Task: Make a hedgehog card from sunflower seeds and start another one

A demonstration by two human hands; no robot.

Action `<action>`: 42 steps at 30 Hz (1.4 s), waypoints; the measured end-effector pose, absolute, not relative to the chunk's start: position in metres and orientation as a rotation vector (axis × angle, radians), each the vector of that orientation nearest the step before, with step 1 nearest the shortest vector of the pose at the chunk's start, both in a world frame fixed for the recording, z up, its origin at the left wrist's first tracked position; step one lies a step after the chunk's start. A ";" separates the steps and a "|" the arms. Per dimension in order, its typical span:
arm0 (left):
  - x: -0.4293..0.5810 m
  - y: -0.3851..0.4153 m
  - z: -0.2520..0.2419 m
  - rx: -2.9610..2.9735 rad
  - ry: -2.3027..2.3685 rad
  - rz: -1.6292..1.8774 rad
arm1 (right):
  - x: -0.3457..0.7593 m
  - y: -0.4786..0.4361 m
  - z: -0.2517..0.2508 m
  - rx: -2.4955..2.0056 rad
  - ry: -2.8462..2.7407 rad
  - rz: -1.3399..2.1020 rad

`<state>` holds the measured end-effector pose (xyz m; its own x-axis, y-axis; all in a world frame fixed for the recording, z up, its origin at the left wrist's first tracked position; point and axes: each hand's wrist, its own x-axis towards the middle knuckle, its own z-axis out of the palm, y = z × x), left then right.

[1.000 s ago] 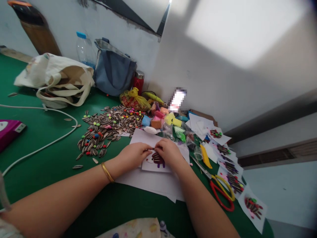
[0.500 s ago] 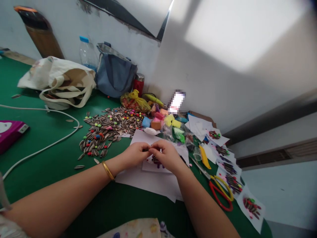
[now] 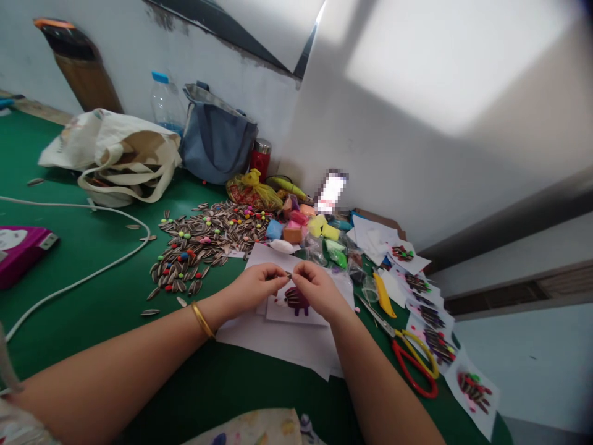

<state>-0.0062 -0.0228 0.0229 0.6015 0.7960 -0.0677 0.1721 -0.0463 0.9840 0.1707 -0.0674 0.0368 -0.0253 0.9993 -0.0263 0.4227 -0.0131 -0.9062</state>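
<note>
both hands have lifted off the small card (image 3: 296,304) near the counter's far corner, left hand (image 3: 252,287) and right hand (image 3: 317,289) now pinching one sunflower seed (image 3: 288,276) between their fingertips above it.

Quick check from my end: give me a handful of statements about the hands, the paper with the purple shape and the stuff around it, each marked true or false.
1. Both hands, left hand and right hand, meet above the paper with the purple shape. True.
2. The scissors lie left of the hands. False: they lie to the right, on the green table.
3. A gold bangle sits on the left wrist. True.
4. The pile of sunflower seeds is in the blue bag. False: the seeds lie loose on the table.
5. The scissors have red and yellow handles. True.
</note>
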 end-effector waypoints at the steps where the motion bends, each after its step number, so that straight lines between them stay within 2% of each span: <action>1: -0.007 -0.023 0.024 1.541 0.824 0.616 | 0.170 -0.068 0.035 -1.515 -1.521 1.044; 4: -0.008 -0.025 0.028 1.438 0.806 0.604 | 0.168 -0.067 0.029 -1.477 -1.464 1.067; 7: -0.008 -0.026 0.029 1.263 0.831 0.581 | 0.166 -0.067 0.028 -1.469 -1.474 0.915; 11: -0.007 -0.028 0.028 1.110 0.838 0.605 | 0.165 -0.072 0.035 -1.413 -1.771 0.605; 18: -0.008 -0.031 0.027 1.263 0.789 0.511 | 0.168 -0.079 0.041 -1.471 -2.149 0.391; 24: -0.007 -0.032 0.027 1.293 0.843 0.517 | 0.176 -0.078 0.045 -1.472 -2.294 0.409; 33: -0.006 -0.032 0.035 1.332 0.894 0.514 | 0.179 -0.074 0.035 -1.425 -1.706 0.628; 42: -0.005 -0.032 0.038 1.474 0.915 0.444 | 0.185 -0.072 0.024 -1.375 -1.599 0.752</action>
<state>-0.0053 -0.0320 0.0380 0.6075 0.7540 -0.2500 0.2703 0.0998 0.9576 0.1846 -0.0716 0.0239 -0.0091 0.9740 0.2263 0.4469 0.2064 -0.8704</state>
